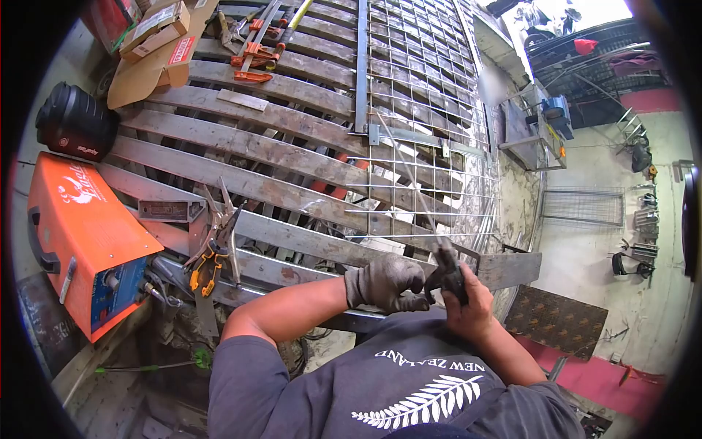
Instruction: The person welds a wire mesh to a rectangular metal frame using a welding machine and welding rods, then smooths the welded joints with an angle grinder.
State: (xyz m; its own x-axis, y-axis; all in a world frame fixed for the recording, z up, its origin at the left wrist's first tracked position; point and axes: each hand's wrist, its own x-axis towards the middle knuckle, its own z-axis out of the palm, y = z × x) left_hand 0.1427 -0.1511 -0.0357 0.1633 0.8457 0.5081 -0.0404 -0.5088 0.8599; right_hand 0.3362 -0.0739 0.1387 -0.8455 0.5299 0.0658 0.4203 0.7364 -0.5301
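Nearest my camera is the dark T-shirt (431, 373), its white fern print facing up at me. Beyond it, the bare right hand (472, 304) is closed around a dark holder (446, 279), from which a long thin rod (411, 174) slants out over the wire mesh (431, 95). I can't tell whether its far end touches the wires. The left hand, in a grey glove (386, 284), is curled beside the holder with a narrow gap between thumb and fingers; whether it grips the holder, I can't make out. I judge the step in hand to be handling the rod in its holder; moving it calls for a steady right grip and gloved fingers clear of the rod.
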